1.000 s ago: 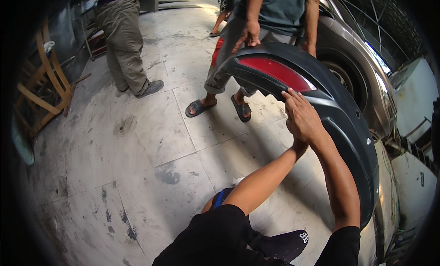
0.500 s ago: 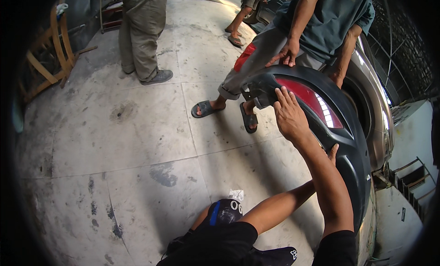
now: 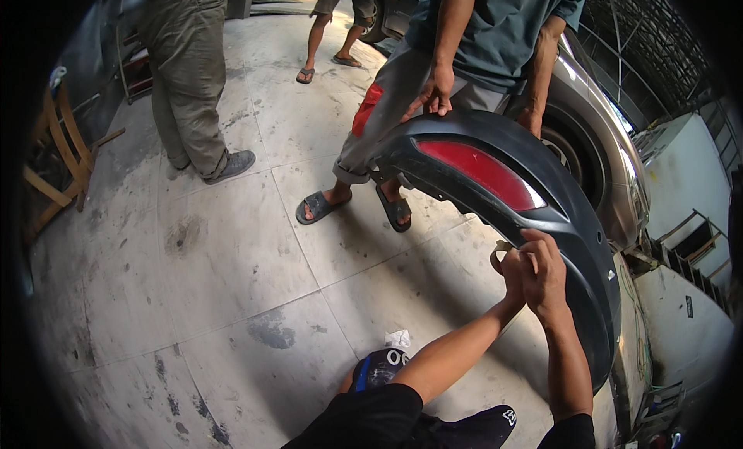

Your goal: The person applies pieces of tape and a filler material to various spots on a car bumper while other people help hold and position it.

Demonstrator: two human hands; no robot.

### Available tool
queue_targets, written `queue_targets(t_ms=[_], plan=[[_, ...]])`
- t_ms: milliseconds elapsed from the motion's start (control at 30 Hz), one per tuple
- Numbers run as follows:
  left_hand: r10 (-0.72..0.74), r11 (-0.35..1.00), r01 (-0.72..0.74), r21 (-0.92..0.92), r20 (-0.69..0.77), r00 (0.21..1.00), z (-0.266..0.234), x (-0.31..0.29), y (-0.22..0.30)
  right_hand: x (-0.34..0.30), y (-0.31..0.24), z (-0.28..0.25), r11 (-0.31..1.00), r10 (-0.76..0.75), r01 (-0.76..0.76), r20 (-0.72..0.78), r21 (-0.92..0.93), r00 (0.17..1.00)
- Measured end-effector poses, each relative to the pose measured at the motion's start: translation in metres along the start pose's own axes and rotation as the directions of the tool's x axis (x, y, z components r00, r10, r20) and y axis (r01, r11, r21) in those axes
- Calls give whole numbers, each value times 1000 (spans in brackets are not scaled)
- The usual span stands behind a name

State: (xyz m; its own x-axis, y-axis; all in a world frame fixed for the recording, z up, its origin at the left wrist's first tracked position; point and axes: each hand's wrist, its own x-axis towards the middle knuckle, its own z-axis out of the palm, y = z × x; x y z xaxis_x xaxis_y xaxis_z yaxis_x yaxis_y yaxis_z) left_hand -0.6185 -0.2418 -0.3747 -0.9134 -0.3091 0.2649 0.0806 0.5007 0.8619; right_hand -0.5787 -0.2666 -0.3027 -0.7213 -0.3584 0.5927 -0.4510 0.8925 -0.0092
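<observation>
A dark grey car bumper point(image 3: 576, 252) with a long red reflector point(image 3: 484, 170) stands tilted in front of me, on the right. Just beside its inner edge, my left hand point(image 3: 514, 273) is closed on a pale roll of tape point(image 3: 499, 256). My right hand point(image 3: 546, 275) is closed against the left one, its fingers bent near the bumper's surface. What the right fingers pinch is hidden. Across the bumper, another person's hand point(image 3: 435, 93) rests on its top edge, and that person's other hand point(image 3: 532, 120) touches it further right.
A silver car point(image 3: 627, 147) with its wheel showing stands behind the bumper. The co-worker's sandals point(image 3: 321, 207) are on the stained concrete floor point(image 3: 224, 256). Another person point(image 3: 186, 78) stands at the far left by a wooden frame point(image 3: 70, 139). White paper point(image 3: 398, 338) lies near my knee.
My right hand has come off the bumper beside the reflector and drawn back to my left hand. The left hand now shows, with the tape roll. The view has shifted right.
</observation>
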Motion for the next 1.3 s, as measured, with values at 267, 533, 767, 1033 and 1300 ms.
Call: queue_targets(t_ms=[267, 533, 767, 1033, 1300], plan=[[-57, 686, 18, -728, -29, 998, 13, 14, -32, -97, 50, -45, 874, 486, -484, -63, 44, 871], [-144, 584, 220, -781, 166, 975, 39, 20, -60, -180, 92, -33, 726, 671, -565, -224, 393, 707], [-120, 248, 254, -935, 230, 966, 8, 18, -31, -256, 102, -59, 608, 793, -691, -266, 391, 548], [-135, 233, 369, -900, 346, 929, 18, 24, -51, -417, 124, -34, 415, 909, -627, -337, 660, 246], [-78, 236, 375, -897, 367, 927, 5, 46, -66, -525, 116, -27, 244, 958, -558, -287, 793, 11]])
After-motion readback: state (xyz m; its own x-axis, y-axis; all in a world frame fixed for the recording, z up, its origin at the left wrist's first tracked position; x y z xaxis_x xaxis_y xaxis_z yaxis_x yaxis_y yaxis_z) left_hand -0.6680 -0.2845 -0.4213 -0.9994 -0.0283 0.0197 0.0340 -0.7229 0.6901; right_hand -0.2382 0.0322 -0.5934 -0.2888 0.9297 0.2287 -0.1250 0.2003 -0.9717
